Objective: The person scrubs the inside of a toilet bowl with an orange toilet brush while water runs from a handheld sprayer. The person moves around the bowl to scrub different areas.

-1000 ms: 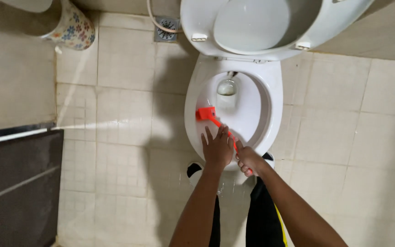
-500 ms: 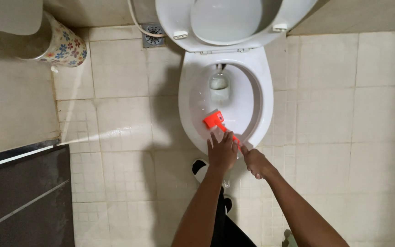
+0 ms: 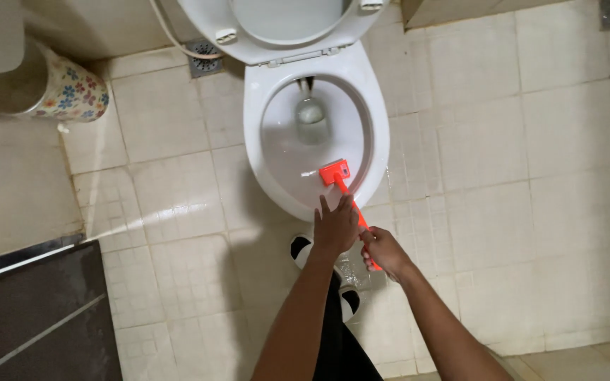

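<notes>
Orange brush (image 3: pixel 336 173), frame centre, in toilet bowl (image 3: pixel 372 152); right hand (image 3: pixel 384 252) closed on handle, left hand (image 3: pixel 336 226) steadying it, fingers loose (best kept pressed flat to the porcelain).

The toilet bowl (image 3: pixel 317 141) looks like glossy white ceramic, smooth and wet inside, and the brush (image 3: pixel 335 174) resting on its near rim looks like bright orange plastic with a slight sheen. Around the bowl, the floor tiles (image 3: pixel 531 141) are pale glazed ceramic, shiny in patches, with darker matt grout lines. Behind the bowl to the left, the drain cover (image 3: pixel 205 59) looks like dull metal.
</notes>
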